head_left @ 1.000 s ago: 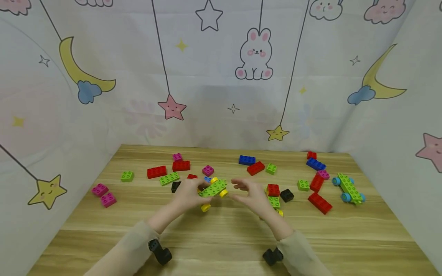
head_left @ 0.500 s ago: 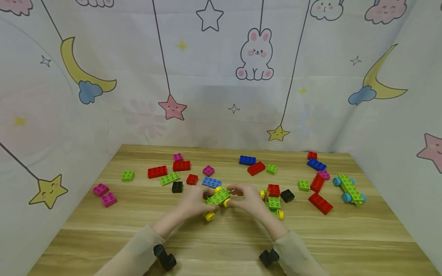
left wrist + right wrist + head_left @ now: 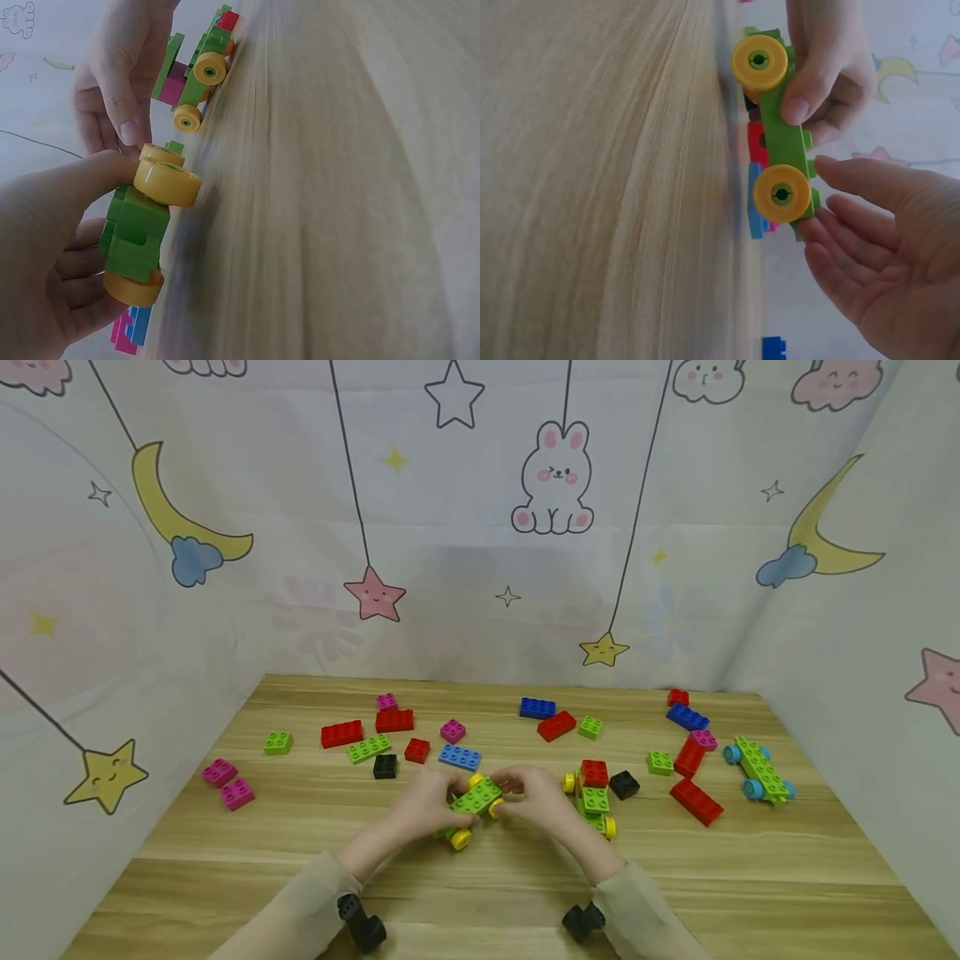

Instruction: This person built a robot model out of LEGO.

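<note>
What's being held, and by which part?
The left hand holds a green wheeled base by its long sides, between the wheels. The right hand is at one end; whether it grips is unclear.

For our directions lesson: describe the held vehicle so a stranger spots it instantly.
Above the wood-grain table, find the left hand and right hand. Between them is a green plastic vehicle with yellow wheels. Its visible studs are bare, unlike the yellow-wheeled neighbour bearing a red plastic brick.

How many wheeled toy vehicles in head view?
3: the yellow-wheeled base in the left hand, the red-topped vehicle right of the right hand, and the blue-wheeled base at far right.
</note>
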Tool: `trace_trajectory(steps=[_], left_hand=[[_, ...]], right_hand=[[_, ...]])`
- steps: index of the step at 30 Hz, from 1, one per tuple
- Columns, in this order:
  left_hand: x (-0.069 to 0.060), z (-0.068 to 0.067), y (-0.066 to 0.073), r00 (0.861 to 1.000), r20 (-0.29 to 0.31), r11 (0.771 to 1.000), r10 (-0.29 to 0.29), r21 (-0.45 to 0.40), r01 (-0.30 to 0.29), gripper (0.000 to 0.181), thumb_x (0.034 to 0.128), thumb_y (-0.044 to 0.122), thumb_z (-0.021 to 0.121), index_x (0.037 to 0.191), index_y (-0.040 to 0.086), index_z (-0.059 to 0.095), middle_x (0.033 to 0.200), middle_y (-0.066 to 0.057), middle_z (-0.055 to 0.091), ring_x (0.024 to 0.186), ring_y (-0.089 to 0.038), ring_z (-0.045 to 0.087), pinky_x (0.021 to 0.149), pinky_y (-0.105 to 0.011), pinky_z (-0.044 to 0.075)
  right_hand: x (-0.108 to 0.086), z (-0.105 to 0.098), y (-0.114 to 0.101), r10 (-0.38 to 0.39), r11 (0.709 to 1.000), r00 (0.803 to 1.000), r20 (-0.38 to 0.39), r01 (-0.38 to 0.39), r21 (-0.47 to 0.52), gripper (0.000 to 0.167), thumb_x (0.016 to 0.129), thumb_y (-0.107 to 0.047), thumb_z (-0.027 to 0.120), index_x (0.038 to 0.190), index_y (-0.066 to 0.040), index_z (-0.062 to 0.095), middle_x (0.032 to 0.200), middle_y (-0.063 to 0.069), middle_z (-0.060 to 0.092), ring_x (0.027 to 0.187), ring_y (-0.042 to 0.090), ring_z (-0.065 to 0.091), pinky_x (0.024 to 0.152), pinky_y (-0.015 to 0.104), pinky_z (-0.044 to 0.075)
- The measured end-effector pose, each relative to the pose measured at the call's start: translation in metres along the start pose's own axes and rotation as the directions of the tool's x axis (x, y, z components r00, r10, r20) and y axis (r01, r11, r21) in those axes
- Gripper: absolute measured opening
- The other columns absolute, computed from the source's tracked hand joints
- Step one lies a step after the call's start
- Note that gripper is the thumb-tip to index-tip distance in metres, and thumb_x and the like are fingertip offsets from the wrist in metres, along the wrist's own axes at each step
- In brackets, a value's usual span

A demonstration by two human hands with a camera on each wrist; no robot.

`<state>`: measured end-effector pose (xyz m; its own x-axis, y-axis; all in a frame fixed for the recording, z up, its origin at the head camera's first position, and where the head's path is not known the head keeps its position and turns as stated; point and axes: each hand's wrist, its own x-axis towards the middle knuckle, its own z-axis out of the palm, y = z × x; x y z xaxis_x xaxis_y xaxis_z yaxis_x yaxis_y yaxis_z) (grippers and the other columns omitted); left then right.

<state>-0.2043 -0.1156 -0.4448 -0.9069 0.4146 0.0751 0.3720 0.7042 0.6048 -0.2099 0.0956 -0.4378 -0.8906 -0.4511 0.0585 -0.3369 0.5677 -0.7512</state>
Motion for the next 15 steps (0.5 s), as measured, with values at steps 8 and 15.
trace_trajectory(steps=[8,15], left_hand=[[0.0011,0.0032,-0.001,0.999,0.033,1.0,-0.008,-0.027,0.009,0.029,0.0739,0.03,0.085,0.088,0.011,0.067,0.083,0.005,0.065,0.071,-0.008,0.051,0.061,-0.02,0.043],[0.0007,0.0065,-0.0009,0.998,0.053,0.999,-0.02,-0.026,0.021,0.032,0.0724,0.031,0.086,0.088,0.01,0.068,0.083,0.003,0.065,0.071,-0.008,0.053,0.062,-0.021,0.045]], right_hand=[[0.0004,0.0,0.0034,0.006,1.0,0.999,0.039,-0.006,-0.003,0.038,0.082,-0.008,0.078,0.117,0.0,0.067,0.116,0.014,0.069,0.1,0.027,0.066,0.087,0.039,0.056],[-0.0012,0.0005,0.0056,0.007,1.0,0.997,0.072,-0.006,-0.017,0.038,0.081,-0.008,0.078,0.117,0.0,0.067,0.116,0.014,0.069,0.1,0.026,0.066,0.088,0.039,0.056]])
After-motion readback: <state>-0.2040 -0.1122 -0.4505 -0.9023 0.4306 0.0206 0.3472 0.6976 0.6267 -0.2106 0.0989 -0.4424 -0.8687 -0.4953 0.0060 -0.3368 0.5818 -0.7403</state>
